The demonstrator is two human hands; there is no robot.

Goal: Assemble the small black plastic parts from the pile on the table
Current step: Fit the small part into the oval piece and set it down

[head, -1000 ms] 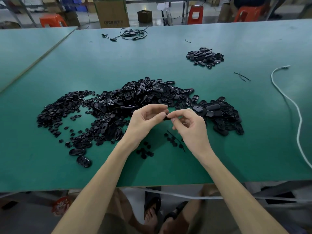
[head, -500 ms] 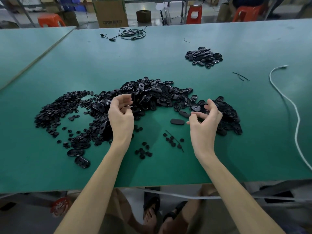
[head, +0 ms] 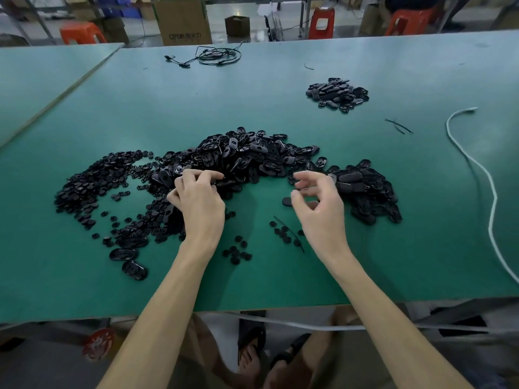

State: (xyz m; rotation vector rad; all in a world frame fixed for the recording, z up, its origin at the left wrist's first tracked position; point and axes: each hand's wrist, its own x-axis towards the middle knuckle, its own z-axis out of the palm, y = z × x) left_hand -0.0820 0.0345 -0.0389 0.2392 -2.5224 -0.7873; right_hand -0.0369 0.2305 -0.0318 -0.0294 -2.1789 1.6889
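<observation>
Item: green table [head: 280,276], head view. Main pile [head: 247,155] of small black plastic parts, centre of table, spread in an arc L. to R. L. portion: small round discs [head: 92,186], thinly scattered. Centre & R. portion: larger oval shells [head: 362,183], heaped. Single oval part [head: 287,202] lies flat on bare table, apart from the heap, just beside R. thumb. Loose discs [head: 237,251] in a sm. cluster near table front, between the forearms; another cluster w/ a thin black strip [head: 289,233] just left of R. wrist. Second pile [head: 337,94], smaller, far R., well apart from main pile. Left hand [head: 198,203]: palm down, fingers [head: 196,175] curled onto near edge of the heap, tips touching parts; whether they pinch one, cannot tell. Right hand [head: 320,211]: raised over table between single oval part and R. heap, fingers loosely curled & spread, blurred, nothing visibly held. Misc.: black cable [head: 217,54] coiled at far edge; white cable [head: 483,175] snaking down R. side; black slivers [head: 398,126] near it; cardboard box [head: 182,21] & orange stools [head: 323,22] on floor beyond table.
</observation>
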